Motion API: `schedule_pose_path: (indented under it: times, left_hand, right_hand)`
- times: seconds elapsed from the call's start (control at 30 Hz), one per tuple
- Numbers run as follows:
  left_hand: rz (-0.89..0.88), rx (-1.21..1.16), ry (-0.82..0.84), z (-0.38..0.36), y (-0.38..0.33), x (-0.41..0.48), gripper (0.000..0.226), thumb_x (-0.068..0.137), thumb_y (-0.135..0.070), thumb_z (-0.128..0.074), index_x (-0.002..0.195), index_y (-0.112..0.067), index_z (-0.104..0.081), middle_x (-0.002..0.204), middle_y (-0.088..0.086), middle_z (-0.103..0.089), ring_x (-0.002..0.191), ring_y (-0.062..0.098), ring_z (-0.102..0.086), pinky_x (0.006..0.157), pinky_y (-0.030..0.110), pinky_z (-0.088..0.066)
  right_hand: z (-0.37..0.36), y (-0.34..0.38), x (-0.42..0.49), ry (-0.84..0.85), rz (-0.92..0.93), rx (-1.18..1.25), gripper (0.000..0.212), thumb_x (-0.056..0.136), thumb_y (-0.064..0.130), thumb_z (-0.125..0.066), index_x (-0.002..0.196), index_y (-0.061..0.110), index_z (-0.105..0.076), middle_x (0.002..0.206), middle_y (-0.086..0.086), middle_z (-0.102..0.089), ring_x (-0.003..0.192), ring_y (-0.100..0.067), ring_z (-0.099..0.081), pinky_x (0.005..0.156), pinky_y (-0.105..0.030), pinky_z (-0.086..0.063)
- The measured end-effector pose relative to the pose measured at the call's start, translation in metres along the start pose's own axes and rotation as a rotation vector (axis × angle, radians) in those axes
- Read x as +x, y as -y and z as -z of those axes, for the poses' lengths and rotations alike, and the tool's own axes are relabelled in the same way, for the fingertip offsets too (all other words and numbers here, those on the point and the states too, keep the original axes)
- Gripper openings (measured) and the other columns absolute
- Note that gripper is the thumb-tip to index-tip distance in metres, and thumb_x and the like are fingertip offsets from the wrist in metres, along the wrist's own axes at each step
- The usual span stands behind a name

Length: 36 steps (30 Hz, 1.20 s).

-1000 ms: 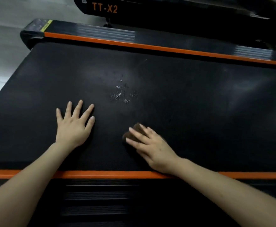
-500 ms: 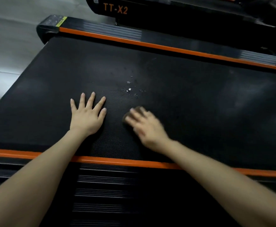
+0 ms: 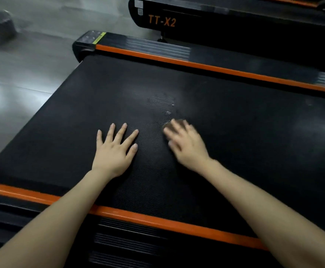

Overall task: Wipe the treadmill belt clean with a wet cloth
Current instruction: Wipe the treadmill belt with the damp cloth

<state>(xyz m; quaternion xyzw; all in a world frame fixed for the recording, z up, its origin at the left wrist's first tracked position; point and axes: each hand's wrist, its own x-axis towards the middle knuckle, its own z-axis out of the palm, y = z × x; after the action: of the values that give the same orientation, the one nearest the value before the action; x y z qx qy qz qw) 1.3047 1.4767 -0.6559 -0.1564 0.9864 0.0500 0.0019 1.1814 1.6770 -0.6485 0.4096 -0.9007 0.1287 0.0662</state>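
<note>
We brace left hand (image 3: 113, 151) flat, fingers spread, on treadmill belt (image 3: 244, 132). Right hand (image 3: 185, 141) blurred, fingers pressing brown cloth (image 3: 174, 121) onto belt beside wet droplets (image 3: 168, 111). Risk: cloth slips from under our fingers, droplets only smear.

Only one bit of writing can be read. The orange letters "TT-X2" (image 3: 162, 21) stand on the black side of the second treadmill (image 3: 235, 22), near its left end, at the top of the view. A yellow-green sticker (image 3: 99, 37) sits on the far left corner of the near treadmill, but its print is too small to read.
</note>
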Motion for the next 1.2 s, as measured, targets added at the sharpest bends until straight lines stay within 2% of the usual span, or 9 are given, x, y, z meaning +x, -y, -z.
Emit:
schedule_pose_path:
  times: [0.13, 0.2, 0.37, 0.43, 0.63, 0.73, 0.9, 0.97, 1.2]
  left_hand:
    - [0.007, 0.003, 0.010, 0.001, 0.000, -0.001, 0.074, 0.077, -0.062, 0.012, 0.147, -0.045, -0.005, 0.160, -0.004, -0.003, 0.147, 0.024, 0.007, 0.116, 0.051, 0.007]
    - [0.011, -0.012, 0.036, 0.003, -0.001, -0.002, 0.076, 0.075, -0.063, 0.013, 0.147, -0.045, -0.004, 0.160, -0.005, -0.001, 0.147, 0.023, 0.008, 0.116, 0.050, 0.008]
    - [-0.051, -0.052, -0.095, 0.024, 0.009, 0.008, 0.076, 0.082, -0.061, -0.004, 0.140, -0.033, -0.043, 0.148, 0.000, -0.042, 0.138, 0.027, -0.033, 0.112, 0.048, -0.019]
    - [-0.073, -0.047, -0.187, 0.029, 0.020, 0.022, 0.069, 0.086, -0.056, -0.016, 0.130, -0.023, -0.057, 0.133, 0.005, -0.057, 0.125, 0.030, -0.049, 0.107, 0.048, -0.028]
    - [-0.070, 0.029, -0.142, 0.029, 0.049, 0.076, 0.067, 0.088, -0.056, -0.013, 0.140, -0.028, -0.045, 0.149, 0.005, -0.040, 0.139, 0.035, -0.029, 0.113, 0.057, -0.010]
    - [-0.086, 0.069, -0.103, 0.026, 0.061, 0.101, 0.052, 0.098, -0.051, -0.022, 0.146, -0.033, -0.032, 0.155, 0.001, -0.027, 0.144, 0.033, -0.016, 0.114, 0.056, -0.002]
    - [-0.122, 0.011, -0.070, 0.016, 0.070, 0.124, 0.054, 0.098, -0.053, -0.023, 0.147, -0.033, -0.028, 0.157, 0.000, -0.022, 0.144, 0.033, -0.013, 0.114, 0.056, -0.001]
    - [-0.125, -0.023, -0.069, 0.012, 0.071, 0.125, 0.052, 0.098, -0.051, -0.026, 0.147, -0.032, -0.030, 0.157, 0.001, -0.022, 0.144, 0.033, -0.013, 0.115, 0.055, -0.004]
    - [-0.144, -0.044, -0.088, 0.009, 0.073, 0.121, 0.058, 0.094, -0.052, -0.016, 0.147, -0.033, -0.030, 0.156, 0.001, -0.024, 0.144, 0.033, -0.014, 0.115, 0.053, -0.004]
  right_hand:
    - [0.021, 0.002, -0.068, 0.203, 0.576, 0.077, 0.042, 0.093, 0.029, -0.042, 0.134, 0.030, -0.048, 0.148, -0.003, -0.039, 0.137, -0.035, -0.033, 0.112, -0.047, -0.024]
    - [0.027, -0.034, -0.054, 0.190, 0.588, 0.062, 0.041, 0.092, 0.027, -0.043, 0.133, 0.033, -0.047, 0.147, -0.002, -0.041, 0.136, -0.031, -0.036, 0.111, -0.050, -0.025]
    - [0.019, -0.099, 0.052, -0.053, -0.443, -0.013, 0.041, 0.098, 0.037, -0.038, 0.138, 0.028, -0.045, 0.151, -0.008, -0.034, 0.136, -0.039, -0.028, 0.111, -0.056, -0.021]
    - [0.006, -0.074, 0.079, -0.059, -0.507, -0.068, 0.043, 0.097, 0.036, -0.038, 0.139, 0.025, -0.044, 0.151, -0.010, -0.032, 0.133, -0.043, -0.028, 0.110, -0.051, -0.024]
    - [-0.017, 0.040, 0.024, 0.030, 0.357, 0.070, 0.043, 0.089, 0.035, -0.040, 0.125, 0.025, -0.060, 0.139, -0.007, -0.051, 0.125, -0.040, -0.047, 0.104, -0.047, -0.036]
    - [-0.001, -0.006, 0.019, 0.121, 0.481, 0.073, 0.041, 0.093, 0.033, -0.041, 0.132, 0.029, -0.053, 0.145, -0.002, -0.044, 0.134, -0.030, -0.039, 0.109, -0.044, -0.030]
    - [0.002, -0.067, 0.078, -0.075, -0.472, -0.028, 0.040, 0.099, 0.037, -0.039, 0.138, 0.030, -0.045, 0.151, -0.003, -0.033, 0.139, -0.031, -0.026, 0.113, -0.044, -0.023]
    - [-0.011, -0.042, 0.099, -0.086, -0.575, -0.125, 0.041, 0.098, 0.035, -0.038, 0.138, 0.028, -0.046, 0.151, -0.006, -0.034, 0.136, -0.038, -0.028, 0.111, -0.045, -0.026]
    - [-0.018, 0.046, 0.055, 0.101, 0.204, 0.008, 0.041, 0.094, 0.032, -0.040, 0.132, 0.026, -0.053, 0.145, -0.004, -0.043, 0.133, -0.037, -0.037, 0.109, -0.045, -0.028]
